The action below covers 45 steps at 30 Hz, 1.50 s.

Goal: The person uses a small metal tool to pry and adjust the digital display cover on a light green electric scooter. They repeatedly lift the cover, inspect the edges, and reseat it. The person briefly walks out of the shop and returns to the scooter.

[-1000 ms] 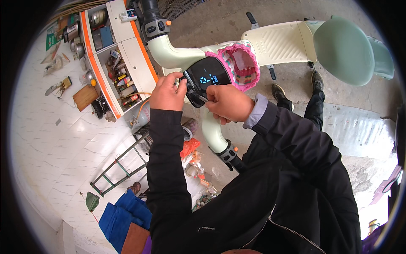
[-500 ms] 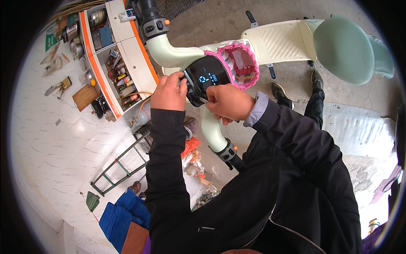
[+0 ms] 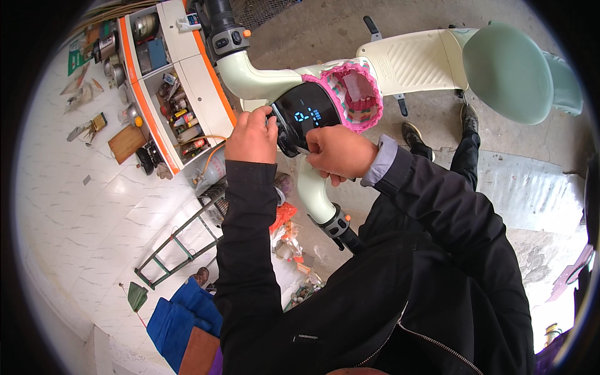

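A pale cream electric scooter (image 3: pixel 251 74) stands before me, its glossy black dashboard display (image 3: pixel 292 105) lit with blue marks. At the display's left edge, my left hand (image 3: pixel 252 136) is closed, thumb and fingers gripping the dark rim. My right hand (image 3: pixel 342 152) is pinched closed at the lower edge of the same display. Something thin and light-coloured shows by its fingertips, too small to name. Between the display and the footboard hangs a pink-edged fabric storage pouch (image 3: pixel 354 95). The undersides of both hands' fingers are partly hidden.
The handlebar grips (image 3: pixel 220 17) reach out on both sides. A green seat (image 3: pixel 509 74) is at the right. To the left are an open white cabinet (image 3: pixel 199 87) with bottles and pots, a folding ladder (image 3: pixel 178 244), a wooden board (image 3: pixel 126 144) and blue cloth (image 3: pixel 181 319).
My left hand and forearm have shifted very slightly to the right. My right hand stays in nearly the same place at the display's edge.
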### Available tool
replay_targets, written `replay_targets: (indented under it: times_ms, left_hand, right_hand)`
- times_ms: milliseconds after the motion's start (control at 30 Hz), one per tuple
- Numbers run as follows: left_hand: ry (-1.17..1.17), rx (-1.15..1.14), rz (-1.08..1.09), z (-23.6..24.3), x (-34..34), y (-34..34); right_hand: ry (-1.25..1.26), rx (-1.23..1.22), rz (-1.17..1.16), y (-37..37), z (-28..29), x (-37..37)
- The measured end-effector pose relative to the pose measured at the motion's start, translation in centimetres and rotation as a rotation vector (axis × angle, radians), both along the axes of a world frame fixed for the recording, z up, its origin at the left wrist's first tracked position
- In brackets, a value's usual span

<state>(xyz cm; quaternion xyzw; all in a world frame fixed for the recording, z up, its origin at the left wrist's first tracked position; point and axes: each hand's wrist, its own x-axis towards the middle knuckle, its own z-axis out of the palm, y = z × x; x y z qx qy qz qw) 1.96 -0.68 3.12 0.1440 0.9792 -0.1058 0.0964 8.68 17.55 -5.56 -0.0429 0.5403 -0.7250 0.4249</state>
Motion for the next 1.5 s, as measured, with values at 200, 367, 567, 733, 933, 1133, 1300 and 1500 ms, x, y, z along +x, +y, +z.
replay_targets:
  times_ms: [200,367,567,733,933,1133,1300,1500]
  left_hand:
    - [0.050,-0.013,-0.029,-0.3,0.1,-0.1]
    - [0.057,0.023,0.008,-0.6,0.1,-0.1]
    - [0.017,0.011,0.005,-0.3,-0.6,0.5]
    - [-0.056,-0.057,0.020,-0.4,-0.9,0.7]
    - [-0.091,-0.031,0.084,0.7,0.7,0.7]
    - [-0.074,-0.017,0.032,0.9,0.2,1.0]
    - [-0.051,-0.038,-0.020,0.3,0.3,0.9]
    - [-0.059,-0.102,0.004,0.0,0.4,0.9]
  right_hand:
    - [-0.047,-0.018,-0.075,0.7,-0.2,0.7]
    - [-0.087,-0.032,-0.133,1.7,-0.5,1.6]
    - [-0.101,-0.047,-0.181,2.8,-0.7,2.4]
    - [-0.108,-0.049,-0.201,3.8,-1.2,3.0]
    - [-0.109,-0.043,-0.265,5.4,-1.5,3.7]
    - [-0.105,-0.025,-0.295,6.5,-1.4,3.9]
    - [-0.089,-0.001,-0.274,7.6,-1.7,4.5]
    - [-0.072,-0.004,-0.272,8.6,-2.0,5.2]
